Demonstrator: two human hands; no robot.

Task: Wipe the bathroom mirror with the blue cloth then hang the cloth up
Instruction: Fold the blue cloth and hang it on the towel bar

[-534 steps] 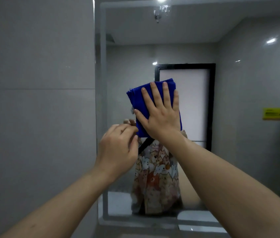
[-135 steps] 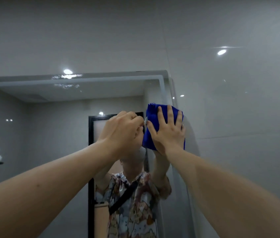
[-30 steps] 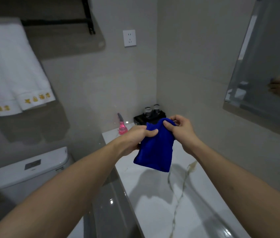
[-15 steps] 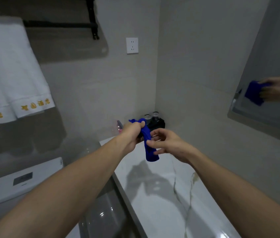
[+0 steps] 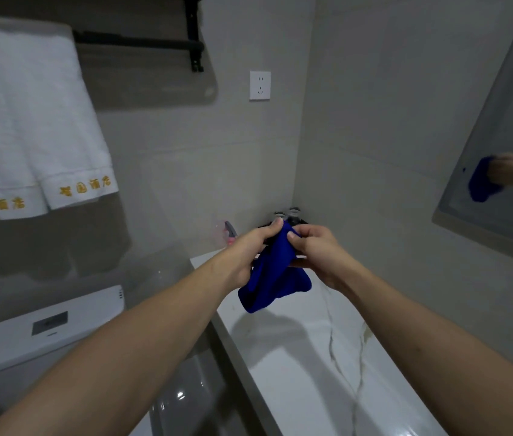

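Observation:
The blue cloth hangs bunched between both my hands, above the far end of the white marble counter. My left hand pinches its top edge from the left. My right hand grips it from the right, thumb on the top corner. The mirror is at the right edge, seen at a slant, and reflects the cloth and a hand. A black towel rail runs along the left wall, above and left of my hands.
White towels with gold lettering hang on the rail's left part. A wall socket sits beside the corner. A black tray with cups and a pink bottle stand behind my hands. A toilet tank is lower left.
Since the wiping on the mirror, I have turned left toward the towel wall. In the last second both hands regripped the cloth, which now hangs wider and lower.

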